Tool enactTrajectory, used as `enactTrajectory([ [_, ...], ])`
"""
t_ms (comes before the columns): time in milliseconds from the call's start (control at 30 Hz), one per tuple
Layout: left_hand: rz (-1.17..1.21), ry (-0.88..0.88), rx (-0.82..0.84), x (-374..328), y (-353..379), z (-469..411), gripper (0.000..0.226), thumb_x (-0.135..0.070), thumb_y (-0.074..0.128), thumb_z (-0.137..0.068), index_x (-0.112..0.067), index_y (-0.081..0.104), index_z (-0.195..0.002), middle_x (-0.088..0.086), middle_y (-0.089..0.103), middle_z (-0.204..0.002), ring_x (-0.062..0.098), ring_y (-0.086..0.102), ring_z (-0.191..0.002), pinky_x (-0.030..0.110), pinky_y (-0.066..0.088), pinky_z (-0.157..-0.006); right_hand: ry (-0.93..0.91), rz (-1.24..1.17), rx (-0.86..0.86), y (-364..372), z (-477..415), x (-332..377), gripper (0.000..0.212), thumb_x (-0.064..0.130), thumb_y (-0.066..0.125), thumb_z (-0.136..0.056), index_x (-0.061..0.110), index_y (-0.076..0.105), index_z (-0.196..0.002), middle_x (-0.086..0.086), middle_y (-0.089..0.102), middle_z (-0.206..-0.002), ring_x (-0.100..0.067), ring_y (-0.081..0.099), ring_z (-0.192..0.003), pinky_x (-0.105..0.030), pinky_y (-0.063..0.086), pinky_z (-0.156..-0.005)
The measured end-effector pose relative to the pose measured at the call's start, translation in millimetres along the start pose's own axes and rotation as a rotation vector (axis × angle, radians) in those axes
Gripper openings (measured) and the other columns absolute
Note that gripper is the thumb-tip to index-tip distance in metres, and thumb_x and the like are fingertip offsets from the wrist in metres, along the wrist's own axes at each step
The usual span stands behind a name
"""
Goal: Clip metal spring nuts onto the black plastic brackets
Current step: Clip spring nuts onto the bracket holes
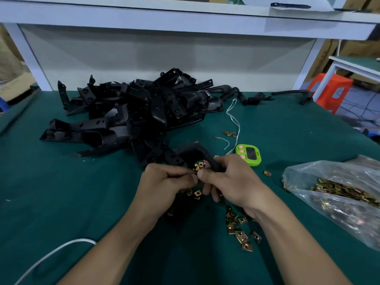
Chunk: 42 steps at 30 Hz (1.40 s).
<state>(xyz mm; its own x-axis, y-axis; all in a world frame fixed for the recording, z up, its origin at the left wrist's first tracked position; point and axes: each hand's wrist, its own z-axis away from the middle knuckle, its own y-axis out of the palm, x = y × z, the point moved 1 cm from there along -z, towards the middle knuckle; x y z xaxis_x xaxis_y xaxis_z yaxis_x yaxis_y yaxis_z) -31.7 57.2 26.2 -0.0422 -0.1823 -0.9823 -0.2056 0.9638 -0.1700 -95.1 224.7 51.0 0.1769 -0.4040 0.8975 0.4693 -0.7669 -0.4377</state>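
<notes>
Lime-green timer with pink buttons on a plain dark-teal mat. Left of the timer, black brackets; right of it, brass-gold nuts in a clear bag. Behind the timer, a white cord; far right, an orange stool.
</notes>
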Motion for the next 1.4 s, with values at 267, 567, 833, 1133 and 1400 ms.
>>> enactTrajectory([
  [267, -0.405, 0.242, -0.208, -7.4, 7.6, 13.7, 0.025, -0.031, 0.073, -0.079, -0.053, 0.074, -0.09, -0.018, 0.071, -0.068, 0.002, 0.067, -0.067, 0.014, 0.047, -0.06, 0.074, -0.035, 0.012, 3.3, -0.5, -2.1, 0.026, 0.029, 0.068, -0.085, 0.007, 0.068, -0.073, -0.017, 0.069, -0.063, -0.02, 0.055, -0.046, -0.033, 0.042, -0.056],
  [567, -0.467, 0.225, -0.223, -14.1, 7.0, 17.5, 0.026, -0.028, 0.073, -0.07, -0.046, 0.073, -0.089, -0.017, 0.071, -0.071, 0.003, 0.066, -0.073, 0.016, 0.045, -0.066, 0.039, 0.217, 0.011, -2.0, -1.9, -0.1, 0.015, 0.029, 0.072, -0.081, 0.024, 0.068, -0.067, 0.001, 0.065, -0.054, -0.005, 0.054, -0.049, -0.018, 0.037, -0.048],
  [833, -0.295, 0.132, -0.354, -13.4, 0.6, 13.9, 0.027, -0.016, 0.081, -0.081, -0.042, 0.079, -0.074, -0.028, 0.071, -0.068, -0.005, 0.069, -0.067, 0.004, 0.047, -0.061, 0.121, 0.497, -0.168, -10.9, -5.4, -13.3, 0.019, 0.038, 0.077, -0.081, 0.026, 0.065, -0.072, 0.005, 0.063, -0.064, -0.02, 0.061, -0.063, -0.028, 0.042, -0.051],
  [1133, 0.32, -0.153, -0.236, -12.9, -7.3, 2.1, 0.019, -0.005, 0.073, -0.085, -0.021, 0.082, -0.078, 0.012, 0.078, -0.081, 0.013, 0.068, -0.068, 0.017, 0.052, -0.059, -0.213, 0.505, -0.424, -9.9, -3.8, -5.8, 0.03, 0.002, 0.078, -0.073, 0.022, 0.057, -0.064, 0.006, 0.05, -0.054, -0.015, 0.049, -0.067, -0.026, 0.033, -0.048],
  [1400, 0.48, -0.271, -0.16, -10.9, -12.5, -1.8, 0.022, -0.018, 0.068, -0.091, -0.02, 0.081, -0.075, 0.01, 0.075, -0.08, 0.012, 0.068, -0.066, 0.017, 0.051, -0.055, -0.376, 0.602, -0.487, -17.2, -9.7, -15.3, 0.042, -0.02, 0.06, -0.064, 0.022, 0.055, -0.062, 0.008, 0.049, -0.061, -0.014, 0.04, -0.075, -0.037, 0.038, -0.083],
])
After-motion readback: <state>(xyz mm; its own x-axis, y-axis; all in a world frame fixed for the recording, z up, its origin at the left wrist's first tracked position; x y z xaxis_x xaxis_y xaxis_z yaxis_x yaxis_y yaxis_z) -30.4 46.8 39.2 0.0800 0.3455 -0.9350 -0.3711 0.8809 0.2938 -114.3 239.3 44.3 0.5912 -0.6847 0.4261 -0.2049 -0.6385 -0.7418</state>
